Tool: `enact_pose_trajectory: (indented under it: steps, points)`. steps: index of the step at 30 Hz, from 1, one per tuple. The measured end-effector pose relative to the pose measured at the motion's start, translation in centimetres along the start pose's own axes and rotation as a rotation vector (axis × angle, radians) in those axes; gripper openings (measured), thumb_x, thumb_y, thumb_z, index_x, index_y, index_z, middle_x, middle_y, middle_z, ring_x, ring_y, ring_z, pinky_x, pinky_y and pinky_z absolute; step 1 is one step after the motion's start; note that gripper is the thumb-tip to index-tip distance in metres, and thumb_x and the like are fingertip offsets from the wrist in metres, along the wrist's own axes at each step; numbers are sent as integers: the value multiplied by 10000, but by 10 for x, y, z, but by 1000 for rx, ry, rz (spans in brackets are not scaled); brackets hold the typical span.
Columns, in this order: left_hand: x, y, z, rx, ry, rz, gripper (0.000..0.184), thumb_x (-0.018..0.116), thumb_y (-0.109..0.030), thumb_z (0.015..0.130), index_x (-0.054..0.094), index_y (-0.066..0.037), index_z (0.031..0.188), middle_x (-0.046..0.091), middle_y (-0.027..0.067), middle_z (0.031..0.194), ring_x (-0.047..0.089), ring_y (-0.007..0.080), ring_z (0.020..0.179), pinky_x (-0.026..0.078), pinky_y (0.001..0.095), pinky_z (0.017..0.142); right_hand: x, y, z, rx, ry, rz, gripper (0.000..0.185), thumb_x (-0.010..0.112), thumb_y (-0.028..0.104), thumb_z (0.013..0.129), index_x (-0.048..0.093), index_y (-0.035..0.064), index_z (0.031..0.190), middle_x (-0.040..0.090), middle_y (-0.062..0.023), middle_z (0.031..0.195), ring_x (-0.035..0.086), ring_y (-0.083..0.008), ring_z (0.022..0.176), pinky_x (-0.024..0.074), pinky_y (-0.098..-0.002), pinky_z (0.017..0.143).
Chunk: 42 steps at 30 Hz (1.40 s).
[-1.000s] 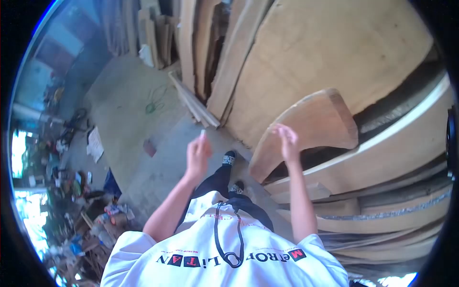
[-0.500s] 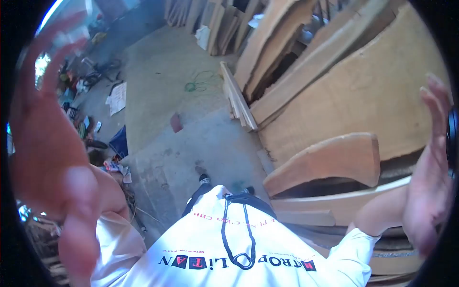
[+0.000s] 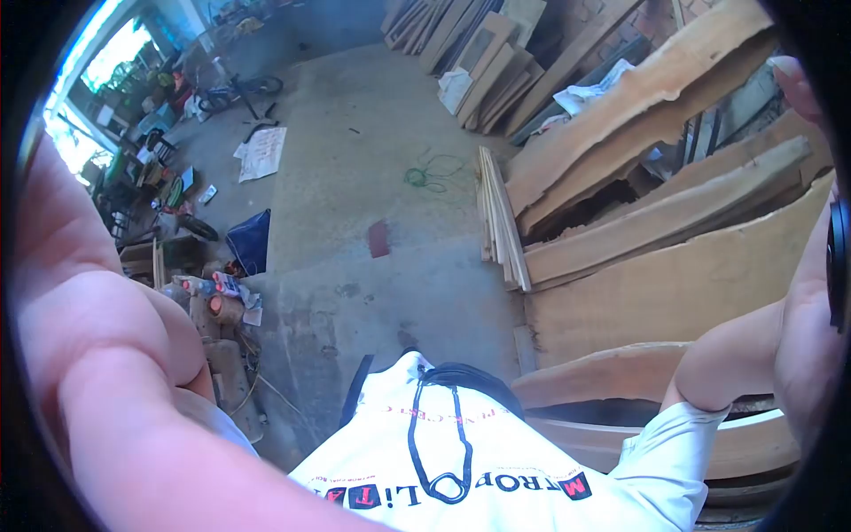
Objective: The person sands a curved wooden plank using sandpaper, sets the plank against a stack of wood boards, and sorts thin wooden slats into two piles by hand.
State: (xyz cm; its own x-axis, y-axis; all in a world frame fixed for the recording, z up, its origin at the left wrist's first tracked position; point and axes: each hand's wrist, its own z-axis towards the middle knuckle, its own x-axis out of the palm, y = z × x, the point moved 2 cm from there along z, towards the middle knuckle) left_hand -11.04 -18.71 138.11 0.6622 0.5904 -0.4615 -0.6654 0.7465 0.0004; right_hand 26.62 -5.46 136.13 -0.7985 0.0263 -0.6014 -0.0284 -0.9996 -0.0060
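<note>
My left hand is raised close to the camera and fills the left edge. Its thumb stretches down across the lower left, apart from the palm, while the other fingers run out of view. I see nothing held in it. At the right edge is my right hand, also raised near the camera, with one outstretched fingertip showing higher up. A dark rounded object sits beside it at the image border; whether they touch I cannot tell. Between my arms is my white printed shirt with black drawstrings.
Large wooden slabs lie stacked on the right, beside thin wood strips. More boards lean at the back. On the concrete floor are a green cord and a reddish piece. Left are a blue bag, a bicycle and clutter.
My left hand has come closer to the camera, its spread fingers leaving view. My right hand has shifted up and outward at the right edge. The camera view has turned and become sharper.
</note>
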Motion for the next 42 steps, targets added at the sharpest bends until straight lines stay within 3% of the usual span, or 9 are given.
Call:
enact_pose_trajectory:
  steps: [11,29,42]
  points:
    - [-13,117,-6,-63,44,85,397,595,-369,994,670,-59,1231,690,207,1195,662,317,1082,521,423,927,73,-92,45,-70,18,9,289,594,269,1012,678,57,1189,681,-195,1126,669,-251,1009,523,-388,904]
    - [88,309,82,-76,173,406,414,585,-379,998,673,-66,1255,696,195,1196,667,299,1067,522,402,915,131,-391,73,-320,-124,63,209,633,193,993,694,34,1113,694,-165,1043,683,-211,895,549,-339,797]
    - [96,473,42,-80,242,372,427,578,-386,1000,676,-71,1271,700,186,1197,671,286,1057,523,387,907,224,-465,97,-313,-94,-27,152,662,139,978,706,17,1058,703,-143,983,694,-182,813,568,-303,719]
